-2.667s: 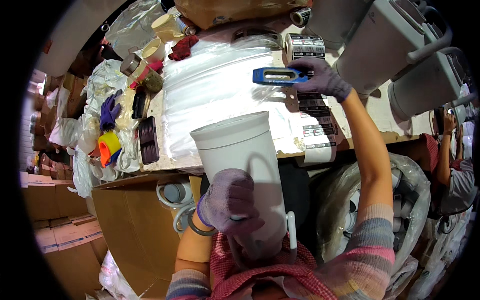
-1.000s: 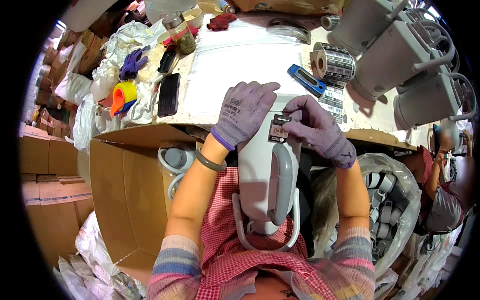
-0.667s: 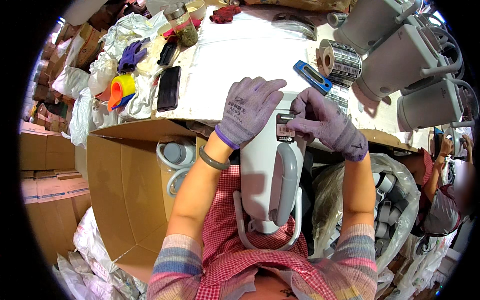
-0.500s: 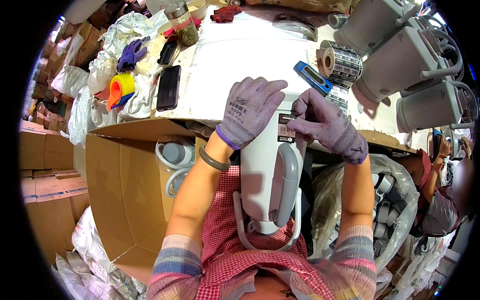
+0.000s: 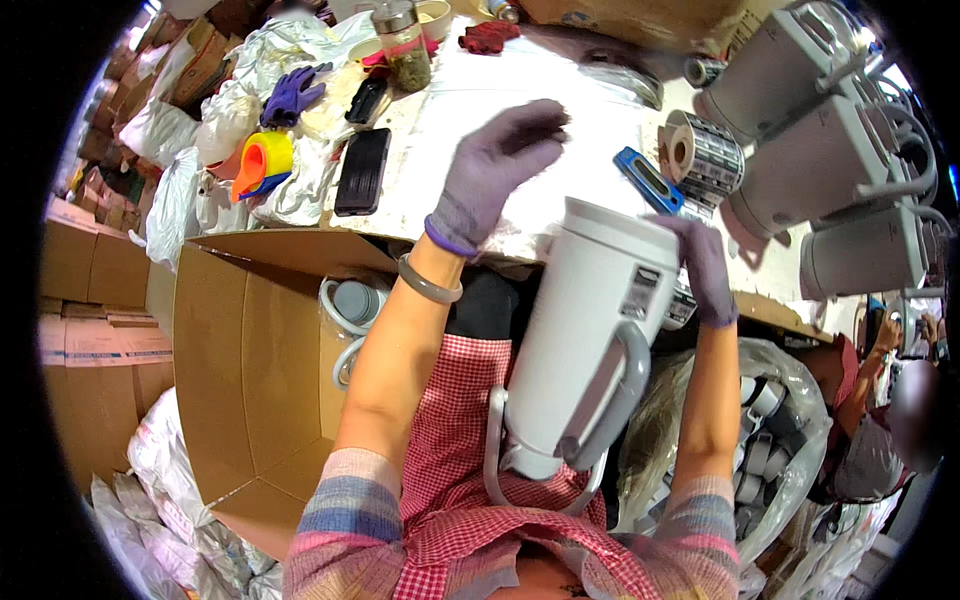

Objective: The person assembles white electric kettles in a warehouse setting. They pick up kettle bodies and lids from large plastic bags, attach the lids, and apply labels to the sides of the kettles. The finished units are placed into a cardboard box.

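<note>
A light-grey insulated jug leans across my lap, its wide end against the table edge. A darker side handle runs along its body, and a black-and-white label sticks to the side near the wide end. At that end my gloved right hand grips the rim, some fingers hidden behind the jug. Over the table, away from the jug, my gloved left hand is raised with fingers apart and nothing in it. A loop-shaped carrying handle hangs at the narrow end.
Several similar jugs stand at the right, beside a label roll and a blue cutter. A phone lies at left. Below are an open carton and a plastic bag of grey parts. Another person works far right.
My left hand has left the jug and risen over the table. The jug's wide end has swung right, and my right hand has moved from the label to its rim.
</note>
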Motion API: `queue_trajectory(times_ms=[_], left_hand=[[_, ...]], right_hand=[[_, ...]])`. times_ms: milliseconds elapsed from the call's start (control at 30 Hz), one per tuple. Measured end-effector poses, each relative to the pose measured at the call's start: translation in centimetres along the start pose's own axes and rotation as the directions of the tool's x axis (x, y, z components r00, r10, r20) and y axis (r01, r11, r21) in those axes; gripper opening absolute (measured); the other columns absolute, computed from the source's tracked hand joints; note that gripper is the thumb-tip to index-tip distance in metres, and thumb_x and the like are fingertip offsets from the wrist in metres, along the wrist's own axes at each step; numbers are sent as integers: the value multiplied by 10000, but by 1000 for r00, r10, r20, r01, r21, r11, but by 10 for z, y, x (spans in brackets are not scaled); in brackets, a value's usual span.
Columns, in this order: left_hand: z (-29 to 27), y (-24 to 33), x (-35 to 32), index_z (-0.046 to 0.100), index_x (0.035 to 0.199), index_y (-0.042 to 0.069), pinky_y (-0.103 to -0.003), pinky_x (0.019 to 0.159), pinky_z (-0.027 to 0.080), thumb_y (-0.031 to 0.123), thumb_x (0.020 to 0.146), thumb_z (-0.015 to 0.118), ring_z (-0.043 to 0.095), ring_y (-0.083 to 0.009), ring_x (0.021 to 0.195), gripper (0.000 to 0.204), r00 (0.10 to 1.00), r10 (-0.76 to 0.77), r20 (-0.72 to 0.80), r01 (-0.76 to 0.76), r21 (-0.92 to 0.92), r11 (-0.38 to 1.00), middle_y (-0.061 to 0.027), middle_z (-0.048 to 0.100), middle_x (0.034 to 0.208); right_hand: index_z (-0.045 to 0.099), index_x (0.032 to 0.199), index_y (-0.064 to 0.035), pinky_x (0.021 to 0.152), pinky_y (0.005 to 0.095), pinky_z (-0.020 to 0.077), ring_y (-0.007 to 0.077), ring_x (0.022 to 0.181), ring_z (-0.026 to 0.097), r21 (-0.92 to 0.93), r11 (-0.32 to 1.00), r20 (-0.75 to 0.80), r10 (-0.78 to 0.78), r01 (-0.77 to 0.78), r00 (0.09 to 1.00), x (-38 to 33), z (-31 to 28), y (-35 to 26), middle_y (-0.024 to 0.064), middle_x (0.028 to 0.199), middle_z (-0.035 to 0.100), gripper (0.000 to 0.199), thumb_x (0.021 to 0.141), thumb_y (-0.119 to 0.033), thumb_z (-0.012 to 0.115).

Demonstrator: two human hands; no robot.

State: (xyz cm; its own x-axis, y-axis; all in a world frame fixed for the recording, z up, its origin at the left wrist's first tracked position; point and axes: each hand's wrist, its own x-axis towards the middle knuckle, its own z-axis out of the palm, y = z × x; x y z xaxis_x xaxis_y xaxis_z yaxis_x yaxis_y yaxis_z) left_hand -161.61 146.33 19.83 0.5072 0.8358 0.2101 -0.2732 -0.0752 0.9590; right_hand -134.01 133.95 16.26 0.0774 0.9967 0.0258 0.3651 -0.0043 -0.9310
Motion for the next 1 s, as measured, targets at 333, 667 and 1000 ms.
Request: queue_trajectory(times_ms=[333, 667, 1000], left_hand=[[-80, -112, -19, 639, 914, 41, -332, 739, 500, 369, 874, 718, 583, -182, 786, 340, 941, -302, -153, 338, 461, 821, -60, 564, 755], [5, 60, -56, 703, 1003, -37, -262, 760, 525, 124, 917, 616, 651, -135, 799, 203, 973, -228, 43, 232, -195, 953, -81, 710, 877], [10, 65, -58, 687, 1050, -39, -328, 836, 535, 135, 864, 664, 645, -235, 978, 256, 984, 145, -105, -170, -296, 940, -143, 689, 1052]], right_hand=[[682, 947, 79, 892, 354, 497, 246, 916, 673, 47, 998, -446, -21, 47, 895, -87, -57, 25, 187, 982, 710, 613, 1023, -404, 312], [701, 1022, 2, 849, 311, 506, 165, 911, 638, -218, 974, -212, -114, 67, 971, 1, 37, -63, 101, 986, 700, 249, 924, -214, 623], [600, 873, -35, 828, 278, 510, 162, 909, 615, -63, 787, -403, -583, 614, 706, 24, 46, -89, 79, 976, 636, 175, 767, 25, 727]])
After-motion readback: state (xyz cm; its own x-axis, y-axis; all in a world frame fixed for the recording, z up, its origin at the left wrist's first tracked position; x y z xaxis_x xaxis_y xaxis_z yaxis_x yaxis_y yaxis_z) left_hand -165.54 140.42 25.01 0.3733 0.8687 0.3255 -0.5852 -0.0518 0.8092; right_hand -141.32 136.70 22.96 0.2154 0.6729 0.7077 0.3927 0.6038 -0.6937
